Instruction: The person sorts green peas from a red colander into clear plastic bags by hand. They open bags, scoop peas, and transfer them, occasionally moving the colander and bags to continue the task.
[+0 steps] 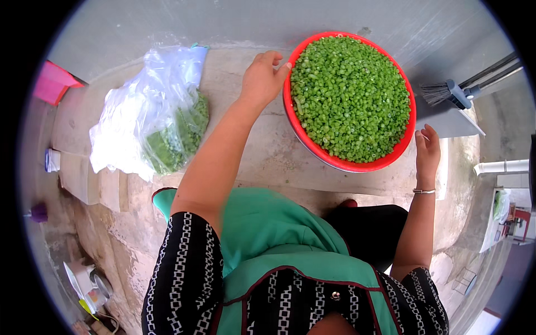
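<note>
A round red-rimmed basin (pixel 288 106) stands on the concrete ledge against the wall, heaped with small chopped green vegetable pieces (pixel 352 97). My left hand (pixel 264 80) is at the basin's left side, fingers loosely bent and apart, its thumb tip at or very near the rim. On the right, my right hand (pixel 428 149) is beside the lower right rim, with fingers slightly curled and apart; whether it touches the basin I cannot tell. Neither hand holds anything. Left of my left forearm lies a clear plastic bag (pixel 151 106) with green vegetables in its lower part.
A brush (pixel 449 94) and a grey dustpan (pixel 452 124) lean by the wall to the right of the basin. A pink-red container (pixel 56 82) stands at the far left. The concrete ledge (pixel 262 151) runs in front of me, and a white pipe (pixel 502 167) juts in at right.
</note>
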The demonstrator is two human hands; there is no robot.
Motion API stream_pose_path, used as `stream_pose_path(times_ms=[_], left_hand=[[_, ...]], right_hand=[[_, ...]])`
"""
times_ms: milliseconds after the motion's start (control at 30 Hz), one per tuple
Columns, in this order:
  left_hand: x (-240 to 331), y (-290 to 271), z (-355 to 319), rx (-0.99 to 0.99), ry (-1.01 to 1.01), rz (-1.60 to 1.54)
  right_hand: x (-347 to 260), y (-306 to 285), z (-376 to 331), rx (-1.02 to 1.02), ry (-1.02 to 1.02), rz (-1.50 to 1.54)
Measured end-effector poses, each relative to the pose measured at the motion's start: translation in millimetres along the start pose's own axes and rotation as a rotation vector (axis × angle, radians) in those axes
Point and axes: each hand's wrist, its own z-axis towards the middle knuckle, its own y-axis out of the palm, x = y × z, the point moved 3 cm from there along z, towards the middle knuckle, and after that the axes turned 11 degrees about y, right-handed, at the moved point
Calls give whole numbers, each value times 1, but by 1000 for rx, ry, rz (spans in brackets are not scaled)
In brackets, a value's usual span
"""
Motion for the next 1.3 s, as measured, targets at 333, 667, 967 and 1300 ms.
stream_pose_path(times_ms=[333, 667, 967, 1300], left_hand=[[-58, -271, -97, 411, -233, 494], [-118, -272, -123, 514, -589, -505], [-86, -306, -89, 770, -311, -1071], [-65, -275, -84, 680, -414, -193]], right_hand=[[-241, 124, -130, -1012, -286, 350], [-313, 412, -190, -1112, -20, 401], [-326, 280, -114, -854, -80, 716], [-243, 208, -111, -419, -162, 602]])
